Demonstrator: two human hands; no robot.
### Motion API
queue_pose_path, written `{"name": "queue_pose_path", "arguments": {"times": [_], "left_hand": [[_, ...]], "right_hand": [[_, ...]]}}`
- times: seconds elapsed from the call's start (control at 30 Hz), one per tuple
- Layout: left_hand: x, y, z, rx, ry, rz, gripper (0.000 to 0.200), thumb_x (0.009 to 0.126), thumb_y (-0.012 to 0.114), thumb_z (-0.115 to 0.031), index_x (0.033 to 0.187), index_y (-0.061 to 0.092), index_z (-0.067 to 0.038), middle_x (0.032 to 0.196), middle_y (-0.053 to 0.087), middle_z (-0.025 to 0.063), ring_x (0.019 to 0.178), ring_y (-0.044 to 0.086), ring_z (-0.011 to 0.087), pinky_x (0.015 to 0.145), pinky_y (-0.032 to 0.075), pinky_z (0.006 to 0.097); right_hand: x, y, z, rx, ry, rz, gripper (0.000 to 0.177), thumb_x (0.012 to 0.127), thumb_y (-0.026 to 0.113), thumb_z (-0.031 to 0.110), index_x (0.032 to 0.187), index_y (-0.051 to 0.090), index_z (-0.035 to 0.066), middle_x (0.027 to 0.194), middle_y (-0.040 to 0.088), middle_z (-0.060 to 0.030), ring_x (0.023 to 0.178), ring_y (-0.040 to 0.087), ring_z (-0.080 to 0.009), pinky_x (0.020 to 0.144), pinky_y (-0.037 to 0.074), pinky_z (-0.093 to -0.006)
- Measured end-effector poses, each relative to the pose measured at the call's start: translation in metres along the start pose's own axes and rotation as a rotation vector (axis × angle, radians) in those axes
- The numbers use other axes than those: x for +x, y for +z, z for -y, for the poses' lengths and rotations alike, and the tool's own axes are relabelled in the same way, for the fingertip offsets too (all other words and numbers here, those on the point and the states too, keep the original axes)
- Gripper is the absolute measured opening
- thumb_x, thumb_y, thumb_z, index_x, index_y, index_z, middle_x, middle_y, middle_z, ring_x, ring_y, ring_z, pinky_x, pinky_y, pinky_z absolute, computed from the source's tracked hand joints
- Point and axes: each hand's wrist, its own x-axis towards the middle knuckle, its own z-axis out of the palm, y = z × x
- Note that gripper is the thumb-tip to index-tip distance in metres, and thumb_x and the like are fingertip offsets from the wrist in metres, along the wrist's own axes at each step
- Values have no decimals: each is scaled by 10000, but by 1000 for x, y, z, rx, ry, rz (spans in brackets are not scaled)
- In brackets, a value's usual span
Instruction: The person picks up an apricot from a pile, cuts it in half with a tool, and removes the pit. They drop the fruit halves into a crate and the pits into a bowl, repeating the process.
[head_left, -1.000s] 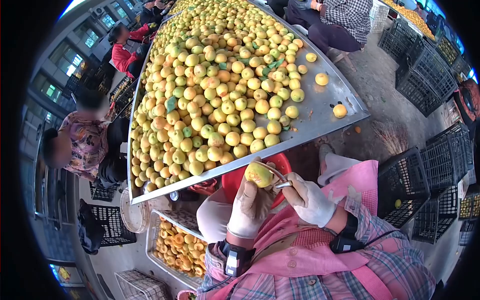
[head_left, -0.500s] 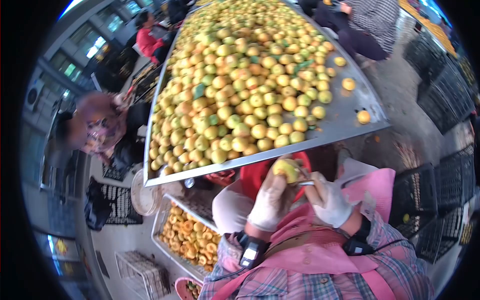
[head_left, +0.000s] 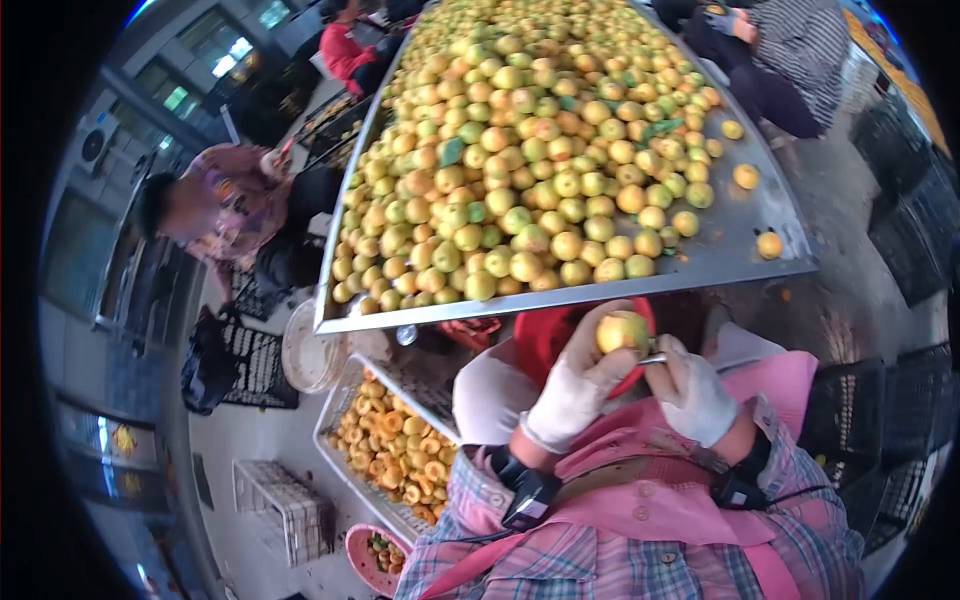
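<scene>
My gloved left hand (head_left: 578,385) is wrapped round a yellow-green stone fruit (head_left: 622,332) and holds it up in front of the table's near edge. In my right hand (head_left: 690,392), gloved too, a small metal tool (head_left: 652,359) is pinched between thumb and fingers. Its thin shiny part points left and reaches the lower right side of the fruit. The tool's handle is hidden inside my fist. Below and behind my hands sits a red bucket (head_left: 536,335), partly covered by the left hand.
A metal-rimmed table (head_left: 735,245) bears a large heap of yellow fruit (head_left: 520,170). At my left, a pale crate (head_left: 333,442) holds halved fruit, near a white bucket (head_left: 305,350) and a pink basket (head_left: 362,560). Black crates (head_left: 845,405) stand at right. A person (head_left: 235,200) sits at left.
The whole view has shifted, so the table and my hands appear further right. The fruit has turned in my left hand and shows a rounder, more orange side. Both grips stay closed.
</scene>
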Motion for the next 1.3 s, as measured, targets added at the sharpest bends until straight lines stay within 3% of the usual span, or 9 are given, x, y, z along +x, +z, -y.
{"name": "queue_pose_path", "arguments": {"times": [0.03, 0.07, 0.27, 0.4, 0.67, 0.87, 1.13, 1.23, 1.3], "left_hand": [[4, -7, 12, 7, 48, 11, 752, 885, 679, -383, 1412, 320, 15, 1278, 531, 105, 1175, 509, 186, 1030, 388, 315], [3, -2, 13, -50, 37, -22, 804, 860, 685, -449, 1412, 325, 11, 1283, 532, 116, 1183, 511, 210, 1037, 389, 347], [5, 13, 7, -211, 91, -22, 796, 838, 689, -507, 1376, 377, -9, 1237, 548, 123, 1132, 534, 217, 1002, 416, 364], [1, 14, -15, 172, 26, -10, 692, 855, 727, -335, 1361, 384, -11, 1164, 570, 70, 1047, 550, 144, 929, 449, 272], [6, 31, -1, -88, 21, -75, 908, 800, 647, -638, 1379, 381, 8, 1152, 569, 69, 1059, 539, 143, 972, 416, 287], [7, 18, -17, 487, 57, -49, 897, 748, 791, -468, 1367, 377, 32, 1157, 577, 77, 1011, 577, 153, 867, 493, 297], [-2, 35, -15, -206, 33, -104, 816, 789, 748, -485, 1327, 433, 40, 1193, 547, 74, 1053, 552, 155, 925, 452, 304], [-2, 21, -19, 568, 170, -158, 779, 763, 803, -392, 1314, 451, 33, 1125, 583, 76, 1026, 567, 150, 880, 475, 292], [-4, 28, -28, 394, 113, -142, 753, 779, 793, -384, 1310, 456, 31, 1116, 589, 73, 1021, 570, 146, 882, 476, 284]], "right_hand": [[2, 1, 2, -29, 8, -56, 174, 906, 553, 160, 973, 497, 9, 799, 588, -229, 643, 617, -380, 508, 478, -458], [7, -4, 14, 216, 298, -64, 199, 912, 557, 181, 997, 488, 15, 722, 581, -195, 611, 615, -371, 501, 474, -462], [3, 6, 10, 140, 192, -230, 279, 906, 581, 210, 1049, 483, -9, 752, 617, -162, 595, 621, -345, 500, 485, -433], [4, -10, 4, 174, 179, -106, 264, 903, 585, 194, 1045, 479, -2, 753, 618, -152, 594, 623, -334, 488, 477, -421], [3, -3, 7, 34, 155, -210, 304, 878, 619, 198, 1062, 469, 7, 687, 598, -145, 548, 603, -341, 461, 457, -432], [5, -21, 4, 96, 120, -181, 285, 870, 620, 177, 1051, 474, 11, 676, 586, -138, 536, 593, -335, 455, 448, -421], [4, -7, 5, 10, 103, -195, 277, 859, 625, 167, 1044, 479, 20, 749, 615, -137, 571, 603, -340, 472, 459, -416], [8, -24, 2, 171, 45, -122, 256, 849, 628, 141, 1027, 486, 22, 758, 622, -140, 608, 622, -346, 507, 482, -428], [9, -22, 2, 179, 33, -126, 247, 848, 626, 138, 1018, 489, 23, 759, 623, -139, 611, 622, -347, 511, 483, -427]]}}
